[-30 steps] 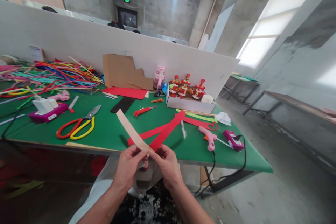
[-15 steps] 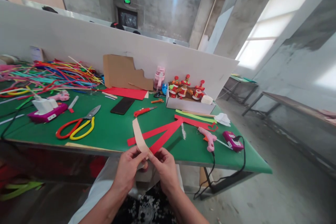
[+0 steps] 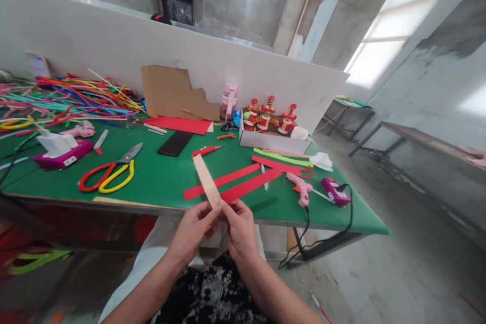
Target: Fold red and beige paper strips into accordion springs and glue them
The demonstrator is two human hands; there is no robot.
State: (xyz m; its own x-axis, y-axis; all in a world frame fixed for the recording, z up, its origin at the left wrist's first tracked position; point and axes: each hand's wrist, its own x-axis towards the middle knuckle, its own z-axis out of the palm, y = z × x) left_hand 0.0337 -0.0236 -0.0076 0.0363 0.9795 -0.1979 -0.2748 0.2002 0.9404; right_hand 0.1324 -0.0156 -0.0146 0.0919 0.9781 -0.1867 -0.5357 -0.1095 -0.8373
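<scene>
Both hands at the near edge of the worktop, near ends of two strips between them. Left hand: thumb and fingers pinching the beige strip low down; its far end points away and a bit left. Right hand: thumb and fingers pinching the near end of the red strip, which runs off to the far right toward the glue gun. The two make a V. Fingertips hide the meeting point, so I can't tell if the ends are stuck or just lapped.

Step in hand, my read: lining up the ends by feel. Next move calls for a light, steady pinch, edges square, no crease in the beige. If I want glue, the right hand has to let go first; gun's on its side of the worktop.

Loose red strip lies beyond, passing behind the beige. Pen sits to the right. Scissors left, knife just past the beige tip; watch that blade when reaching far.
</scene>
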